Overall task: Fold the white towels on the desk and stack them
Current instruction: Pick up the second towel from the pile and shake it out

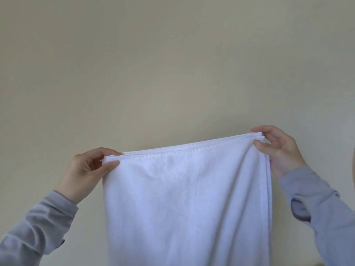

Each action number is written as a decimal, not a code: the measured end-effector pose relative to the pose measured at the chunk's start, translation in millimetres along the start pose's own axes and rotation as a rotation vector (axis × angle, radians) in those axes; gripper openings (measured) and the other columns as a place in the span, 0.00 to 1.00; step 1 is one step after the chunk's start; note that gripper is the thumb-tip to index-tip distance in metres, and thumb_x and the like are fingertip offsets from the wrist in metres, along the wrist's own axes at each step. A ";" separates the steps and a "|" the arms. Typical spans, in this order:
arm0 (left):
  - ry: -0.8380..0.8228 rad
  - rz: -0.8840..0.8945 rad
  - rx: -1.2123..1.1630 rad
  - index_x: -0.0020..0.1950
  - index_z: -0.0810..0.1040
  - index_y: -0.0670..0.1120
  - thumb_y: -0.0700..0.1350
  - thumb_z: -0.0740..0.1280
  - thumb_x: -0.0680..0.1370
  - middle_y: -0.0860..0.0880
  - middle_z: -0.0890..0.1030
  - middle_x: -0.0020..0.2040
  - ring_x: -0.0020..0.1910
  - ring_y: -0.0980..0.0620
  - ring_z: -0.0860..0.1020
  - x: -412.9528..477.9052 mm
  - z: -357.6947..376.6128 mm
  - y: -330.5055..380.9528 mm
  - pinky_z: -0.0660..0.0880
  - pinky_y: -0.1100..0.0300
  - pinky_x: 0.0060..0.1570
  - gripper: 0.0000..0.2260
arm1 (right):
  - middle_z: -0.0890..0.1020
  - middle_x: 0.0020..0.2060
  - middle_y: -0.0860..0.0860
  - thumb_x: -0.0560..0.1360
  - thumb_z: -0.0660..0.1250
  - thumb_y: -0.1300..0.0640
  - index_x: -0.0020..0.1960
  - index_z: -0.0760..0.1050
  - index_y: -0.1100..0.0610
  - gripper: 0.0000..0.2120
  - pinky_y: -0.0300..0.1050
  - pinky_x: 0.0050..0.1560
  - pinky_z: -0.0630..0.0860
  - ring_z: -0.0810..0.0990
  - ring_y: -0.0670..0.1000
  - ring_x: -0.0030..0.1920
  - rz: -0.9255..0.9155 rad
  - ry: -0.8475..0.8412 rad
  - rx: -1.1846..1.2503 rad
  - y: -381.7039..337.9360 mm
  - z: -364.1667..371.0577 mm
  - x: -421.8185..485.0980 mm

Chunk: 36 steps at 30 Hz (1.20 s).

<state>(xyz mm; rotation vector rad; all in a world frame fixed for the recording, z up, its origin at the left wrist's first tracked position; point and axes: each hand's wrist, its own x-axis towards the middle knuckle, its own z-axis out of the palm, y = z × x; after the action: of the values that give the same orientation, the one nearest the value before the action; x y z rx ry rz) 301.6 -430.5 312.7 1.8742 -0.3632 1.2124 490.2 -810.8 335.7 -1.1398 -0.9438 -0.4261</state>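
A white towel (184,204) hangs in the air in front of me, doubled over so that two stitched hems lie together along its top edge. My left hand (86,169) pinches the top left corner between thumb and fingers. My right hand (278,148) pinches the top right corner, held a little higher than the left. The towel's lower part runs out of the frame at the bottom. The desk and any other towels are out of sight.
A plain beige wall (172,64) fills the view behind the towel. Grey sleeves (38,223) cover both forearms at the lower corners.
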 end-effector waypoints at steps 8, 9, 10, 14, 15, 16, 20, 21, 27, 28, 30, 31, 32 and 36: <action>0.086 -0.006 0.034 0.42 0.82 0.52 0.36 0.69 0.74 0.58 0.84 0.43 0.42 0.62 0.80 11.6 -4.6 -14.7 0.76 0.72 0.42 0.10 | 0.77 0.45 0.50 0.72 0.62 0.75 0.43 0.75 0.54 0.16 0.38 0.49 0.73 0.76 0.48 0.48 -0.011 -0.099 -0.015 2.5 0.1 -19.1; 0.097 -0.014 0.026 0.42 0.82 0.52 0.37 0.70 0.73 0.57 0.84 0.44 0.42 0.60 0.81 13.2 -4.2 -15.8 0.76 0.72 0.43 0.09 | 0.78 0.45 0.49 0.72 0.63 0.74 0.43 0.76 0.53 0.15 0.38 0.50 0.73 0.76 0.48 0.48 -0.006 -0.092 -0.001 4.9 -0.1 -21.8; 0.105 -0.023 0.011 0.43 0.82 0.53 0.39 0.71 0.73 0.57 0.84 0.44 0.43 0.60 0.81 14.9 -3.5 -16.2 0.76 0.71 0.43 0.08 | 0.78 0.46 0.50 0.72 0.63 0.72 0.43 0.76 0.52 0.15 0.39 0.51 0.73 0.76 0.48 0.49 -0.004 -0.082 0.010 7.2 0.2 -24.6; 0.100 -0.029 -0.045 0.41 0.82 0.53 0.39 0.72 0.71 0.57 0.84 0.43 0.43 0.59 0.80 21.2 2.9 -10.0 0.77 0.70 0.44 0.08 | 0.79 0.49 0.55 0.73 0.63 0.71 0.45 0.78 0.51 0.16 0.46 0.57 0.72 0.77 0.52 0.51 -0.030 -0.010 0.009 17.0 -0.3 -34.8; 0.097 -0.024 -0.047 0.41 0.82 0.53 0.37 0.70 0.73 0.57 0.84 0.42 0.42 0.60 0.80 22.5 4.7 -7.8 0.77 0.70 0.43 0.10 | 0.79 0.50 0.56 0.73 0.63 0.72 0.46 0.78 0.51 0.16 0.48 0.58 0.72 0.77 0.52 0.52 -0.045 0.005 0.001 19.2 -0.1 -36.9; 0.094 -0.021 -0.047 0.40 0.82 0.53 0.36 0.69 0.73 0.58 0.84 0.42 0.41 0.61 0.80 23.7 6.4 -5.4 0.76 0.71 0.42 0.12 | 0.78 0.51 0.56 0.73 0.63 0.72 0.47 0.77 0.51 0.16 0.50 0.58 0.71 0.77 0.52 0.53 -0.061 0.020 -0.006 21.3 0.1 -38.5; 0.068 -0.028 -0.049 0.38 0.82 0.51 0.33 0.67 0.74 0.57 0.84 0.41 0.41 0.60 0.80 24.2 9.9 4.7 0.76 0.70 0.42 0.13 | 0.79 0.50 0.51 0.73 0.64 0.72 0.45 0.76 0.49 0.17 0.48 0.59 0.71 0.77 0.50 0.54 -0.082 0.081 -0.025 26.3 0.8 -41.7; 0.064 -0.027 -0.043 0.38 0.82 0.51 0.33 0.67 0.74 0.56 0.84 0.41 0.41 0.59 0.80 24.3 10.0 6.5 0.76 0.70 0.43 0.13 | 0.79 0.49 0.50 0.73 0.64 0.72 0.45 0.76 0.49 0.17 0.46 0.58 0.72 0.77 0.49 0.54 -0.081 0.091 -0.035 27.0 1.1 -41.9; 0.079 0.020 0.083 0.47 0.77 0.36 0.31 0.65 0.75 0.60 0.83 0.38 0.40 0.64 0.78 23.7 13.3 18.4 0.74 0.73 0.43 0.03 | 0.78 0.41 0.49 0.73 0.63 0.73 0.43 0.73 0.54 0.14 0.43 0.47 0.71 0.75 0.49 0.44 -0.056 0.228 0.010 23.5 9.1 -37.9; 0.099 0.042 0.128 0.47 0.77 0.37 0.31 0.65 0.75 0.62 0.82 0.38 0.39 0.65 0.78 25.1 12.4 22.6 0.73 0.74 0.43 0.04 | 0.78 0.40 0.48 0.73 0.63 0.74 0.43 0.73 0.54 0.15 0.42 0.45 0.73 0.76 0.48 0.41 -0.050 0.219 0.038 16.6 11.4 -34.2; 0.158 0.117 0.180 0.46 0.78 0.41 0.32 0.66 0.74 0.65 0.82 0.38 0.40 0.67 0.78 30.1 6.3 34.2 0.72 0.75 0.43 0.05 | 0.80 0.37 0.45 0.72 0.64 0.73 0.44 0.74 0.52 0.15 0.38 0.40 0.76 0.78 0.45 0.37 -0.075 0.152 0.129 -2.2 9.2 -22.4; 0.200 0.159 0.185 0.45 0.79 0.45 0.34 0.67 0.74 0.66 0.82 0.39 0.40 0.67 0.78 32.8 2.2 40.7 0.73 0.74 0.43 0.06 | 0.81 0.37 0.45 0.72 0.65 0.71 0.46 0.75 0.51 0.15 0.37 0.39 0.76 0.79 0.44 0.37 -0.114 0.109 0.168 -13.5 6.3 -15.8; 0.247 0.200 0.184 0.44 0.79 0.49 0.36 0.67 0.74 0.65 0.82 0.40 0.40 0.67 0.78 35.0 -1.5 44.0 0.73 0.74 0.43 0.07 | 0.81 0.38 0.45 0.71 0.66 0.69 0.48 0.76 0.51 0.14 0.37 0.39 0.77 0.79 0.44 0.37 -0.151 0.076 0.193 -20.9 4.5 -9.9; 0.250 0.070 0.340 0.43 0.80 0.47 0.37 0.65 0.73 0.52 0.81 0.39 0.39 0.55 0.77 47.9 5.4 33.9 0.73 0.61 0.42 0.06 | 0.79 0.36 0.47 0.72 0.64 0.74 0.48 0.74 0.56 0.15 0.39 0.42 0.73 0.76 0.46 0.39 -0.065 0.120 -0.014 -10.2 35.3 7.3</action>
<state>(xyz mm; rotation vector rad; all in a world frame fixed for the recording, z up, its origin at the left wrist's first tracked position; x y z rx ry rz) 306.8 -445.5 369.4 1.9718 -0.0889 1.6159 472.3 -781.7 351.2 -1.0862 -0.8763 -0.5489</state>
